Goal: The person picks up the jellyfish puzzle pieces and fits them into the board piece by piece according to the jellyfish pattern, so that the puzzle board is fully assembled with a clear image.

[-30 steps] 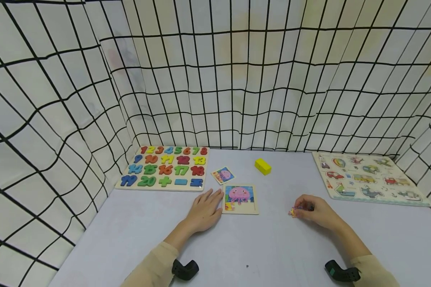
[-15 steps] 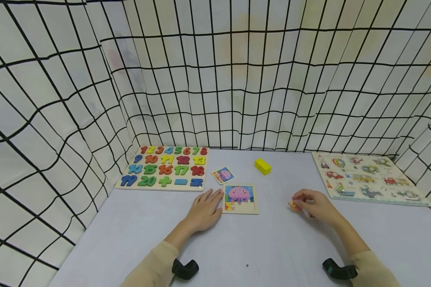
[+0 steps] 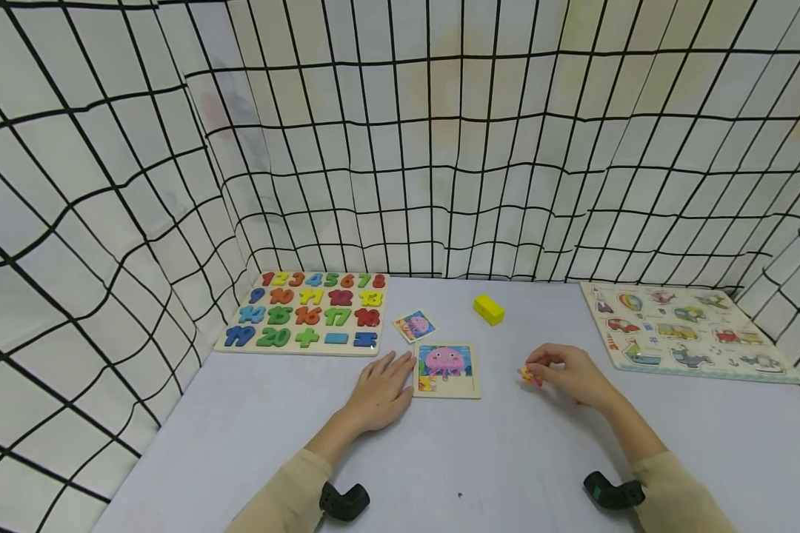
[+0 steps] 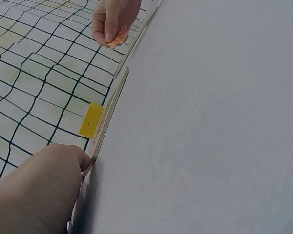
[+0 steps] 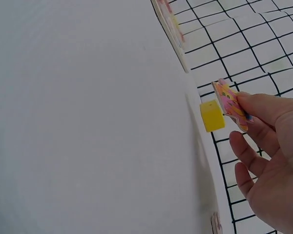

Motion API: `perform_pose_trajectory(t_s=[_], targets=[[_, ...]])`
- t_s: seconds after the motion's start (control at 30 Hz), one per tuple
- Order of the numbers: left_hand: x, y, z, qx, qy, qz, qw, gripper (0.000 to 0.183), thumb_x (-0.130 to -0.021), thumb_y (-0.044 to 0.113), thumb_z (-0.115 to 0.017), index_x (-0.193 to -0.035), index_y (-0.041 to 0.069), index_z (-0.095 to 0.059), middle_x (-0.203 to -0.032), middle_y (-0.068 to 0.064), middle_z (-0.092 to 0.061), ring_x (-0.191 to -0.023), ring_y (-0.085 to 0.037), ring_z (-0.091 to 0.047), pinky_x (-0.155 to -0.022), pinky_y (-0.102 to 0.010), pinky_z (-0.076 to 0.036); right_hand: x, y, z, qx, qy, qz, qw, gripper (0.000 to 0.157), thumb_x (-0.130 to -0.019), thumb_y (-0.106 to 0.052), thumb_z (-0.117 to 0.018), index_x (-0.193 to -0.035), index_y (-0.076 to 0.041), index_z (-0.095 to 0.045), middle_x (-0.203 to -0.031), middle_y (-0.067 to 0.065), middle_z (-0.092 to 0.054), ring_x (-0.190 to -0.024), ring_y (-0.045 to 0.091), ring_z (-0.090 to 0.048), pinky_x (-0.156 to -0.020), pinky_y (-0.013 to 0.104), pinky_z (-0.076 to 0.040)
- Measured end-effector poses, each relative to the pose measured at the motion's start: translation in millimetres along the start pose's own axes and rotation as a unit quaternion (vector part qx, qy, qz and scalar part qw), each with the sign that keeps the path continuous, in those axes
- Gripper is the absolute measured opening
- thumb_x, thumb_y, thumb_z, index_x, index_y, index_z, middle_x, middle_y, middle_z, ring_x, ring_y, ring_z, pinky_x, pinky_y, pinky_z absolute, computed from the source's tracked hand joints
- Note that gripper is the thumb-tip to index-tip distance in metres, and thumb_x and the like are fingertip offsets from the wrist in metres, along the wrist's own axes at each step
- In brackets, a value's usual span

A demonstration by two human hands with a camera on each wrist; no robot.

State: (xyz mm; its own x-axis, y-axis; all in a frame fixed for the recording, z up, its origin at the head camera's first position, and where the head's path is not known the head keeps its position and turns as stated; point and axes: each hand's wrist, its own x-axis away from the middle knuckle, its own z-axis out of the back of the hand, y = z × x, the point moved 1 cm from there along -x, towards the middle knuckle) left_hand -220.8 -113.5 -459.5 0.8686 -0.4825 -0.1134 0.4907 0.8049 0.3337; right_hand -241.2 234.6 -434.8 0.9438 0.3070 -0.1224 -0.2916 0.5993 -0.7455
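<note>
In the head view my left hand [image 3: 380, 396] lies flat on the table. Its fingertips touch the left edge of a small jigsaw board [image 3: 445, 393] with a pink octopus picture. Bare wood shows along the bottom and lower right of that board. To the board's right, my right hand [image 3: 570, 375] pinches a jigsaw piece [image 3: 528, 375] between thumb and index finger. The right wrist view shows this piece [image 5: 229, 101] as pink and yellow, tilted and lifted clear of the table; the other fingers curl loosely below it.
Behind the board lie a small octopus picture card [image 3: 414, 325] and a yellow block [image 3: 489, 309]. A number puzzle [image 3: 320, 349] stands back left, a vehicle puzzle [image 3: 700, 368] back right. Black netting over white walls [image 3: 407, 148] encloses the table's sides and rear.
My right hand has moved left toward the octopus board with the jigsaw piece, which has turned in its fingers. The left hand and the board have stayed put.
</note>
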Motion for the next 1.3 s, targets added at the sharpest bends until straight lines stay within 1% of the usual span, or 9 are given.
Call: perform_pose_trajectory(t_s=[0.17, 0.3, 0.5, 0.63, 0.67, 0.73, 0.9, 1.0, 1.3], targets=[[-0.1, -0.7, 0.0, 0.000, 0.001, -0.001, 1.0000, 0.052, -0.095, 0.030, -0.040, -0.142, 0.009, -0.033, -0.148, -0.006, -0.028, -0.137, -0.028, -0.015, -0.106, -0.051, -0.012, -8.3, -8.7, -7.2, 0.000, -0.002, 0.009, 1.000, 0.016, -0.084, -0.034, -0.065, -0.090, -0.020, -0.065, -0.079, -0.006, -0.063, -0.088, 0.020, -0.053, -0.070, 0.033, -0.041], [-0.3, -0.9, -0.2, -0.002, 0.000, 0.001, 1.0000, 0.052, -0.095, 0.031, -0.040, -0.142, 0.009, -0.033, -0.148, -0.006, -0.028, -0.137, -0.028, -0.015, -0.106, -0.050, -0.013, -14.2, -14.8, -14.0, -0.004, -0.009, 0.020, 1.000, 0.014, -0.084, -0.031, -0.066, -0.089, -0.018, -0.066, -0.078, -0.005, -0.063, -0.084, 0.020, -0.053, -0.067, 0.032, -0.042], [0.6, -0.1, -0.1, 0.001, 0.000, 0.002, 1.0000, 0.052, -0.095, 0.031, -0.040, -0.142, 0.009, -0.033, -0.148, -0.006, -0.028, -0.137, -0.028, -0.015, -0.106, -0.050, -0.013, -25.1, -22.6, -25.6, -0.013, -0.020, 0.038, 0.999, 0.010, -0.084, -0.028, -0.067, -0.087, -0.019, -0.066, -0.074, -0.006, -0.063, -0.081, 0.019, -0.054, -0.071, 0.034, -0.042], [1.6, -0.2, 0.1, -0.001, 0.000, 0.002, 1.0000, 0.052, -0.095, 0.031, -0.040, -0.142, 0.009, -0.033, -0.148, -0.006, -0.028, -0.137, -0.028, -0.016, -0.106, -0.051, -0.013, -33.4, -28.4, -36.3, -0.013, -0.030, 0.049, 0.998, 0.011, -0.084, -0.028, -0.067, -0.087, -0.017, -0.066, -0.074, -0.007, -0.063, -0.079, 0.017, -0.053, -0.071, 0.034, -0.041], [1.5, -0.2, 0.1, -0.001, 0.001, 0.001, 1.0000, 0.052, -0.095, 0.030, -0.040, -0.142, 0.009, -0.033, -0.148, -0.006, -0.028, -0.137, -0.029, -0.016, -0.106, -0.051, -0.013, -35.1, -30.6, -38.7, -0.016, -0.033, 0.050, 0.998, 0.010, -0.084, -0.027, -0.067, -0.087, -0.017, -0.066, -0.075, -0.007, -0.062, -0.078, 0.016, -0.053, -0.069, 0.033, -0.041], [1.3, 0.2, 0.7, 0.000, 0.002, 0.001, 1.0000, 0.052, -0.095, 0.030, -0.040, -0.142, 0.009, -0.033, -0.148, -0.006, -0.028, -0.137, -0.029, -0.016, -0.106, -0.051, -0.013, -35.1, -43.8, -41.6, -0.018, -0.039, 0.051, 0.998, 0.009, -0.085, -0.022, -0.066, -0.088, -0.013, -0.065, -0.075, -0.003, -0.062, -0.078, 0.017, -0.052, -0.069, 0.034, -0.041], [1.0, 1.0, 1.1, 0.001, 0.003, 0.002, 1.0000, 0.052, -0.095, 0.030, -0.040, -0.142, 0.009, -0.033, -0.148, -0.006, -0.029, -0.137, -0.029, -0.016, -0.106, -0.051, -0.013, -43.5, -52.9, -52.3, -0.024, -0.058, 0.069, 0.996, 0.005, -0.085, -0.018, -0.066, -0.087, -0.014, -0.065, -0.075, -0.004, -0.063, -0.077, 0.018, -0.055, -0.070, 0.035, -0.042], [0.9, 0.9, 1.0, 0.000, 0.004, 0.001, 1.0000, 0.052, -0.095, 0.031, -0.040, -0.142, 0.009, -0.033, -0.148, -0.006, -0.029, -0.136, -0.028, -0.016, -0.106, -0.051, -0.013, -51.5, -47.5, -60.1, -0.028, -0.071, 0.083, 0.994, 0.004, -0.084, -0.020, -0.067, -0.086, -0.017, -0.065, -0.075, -0.007, -0.062, -0.075, 0.015, -0.055, -0.069, 0.033, -0.043], [0.8, 2.1, 2.5, 0.002, 0.003, -0.003, 1.0000, 0.052, -0.094, 0.030, -0.040, -0.142, 0.008, -0.034, -0.147, -0.007, -0.030, -0.136, -0.029, -0.017, -0.106, -0.051, -0.014, -58.3, -57.2, -75.2, -0.045, -0.096, 0.087, 0.991, 0.006, -0.083, -0.018, -0.069, -0.085, -0.013, -0.067, -0.074, -0.005, -0.063, -0.067, 0.012, -0.057, -0.060, 0.024, -0.045]])
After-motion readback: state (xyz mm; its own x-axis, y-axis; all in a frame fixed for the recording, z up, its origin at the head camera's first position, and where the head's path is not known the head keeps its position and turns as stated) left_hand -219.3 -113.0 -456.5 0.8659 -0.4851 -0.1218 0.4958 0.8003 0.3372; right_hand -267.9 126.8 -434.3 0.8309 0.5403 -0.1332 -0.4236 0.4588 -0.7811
